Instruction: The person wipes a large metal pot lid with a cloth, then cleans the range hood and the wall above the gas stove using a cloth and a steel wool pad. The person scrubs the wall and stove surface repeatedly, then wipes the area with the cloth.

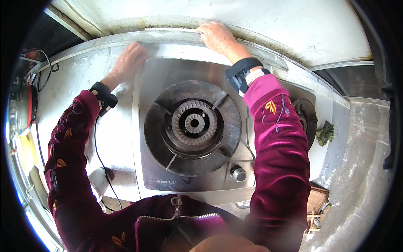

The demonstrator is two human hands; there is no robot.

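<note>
A gas stove with a steel top [154, 75] lies before me, its round burner [194, 123] ringed by a dark metal pan support [157, 138]. A control knob [238, 174] sits at its near right corner. My right hand [216, 36] rests on the raised ledge [176, 36] behind the stove, fingers bent over its back edge by the wall. My left hand [129, 61], slightly blurred, is at the stove's far left corner, over the white counter, its fingers curled. Whether either hand holds anything small is hidden. Both wrists wear black straps.
A second burner [303, 119] is partly behind my right sleeve, with a crumpled green leaf or cloth [325, 133] beside it. A white cylindrical container [99, 182] lies at the near left. Thin black cables run by both arms. A wooden stool-like object [317, 201] stands low at the right.
</note>
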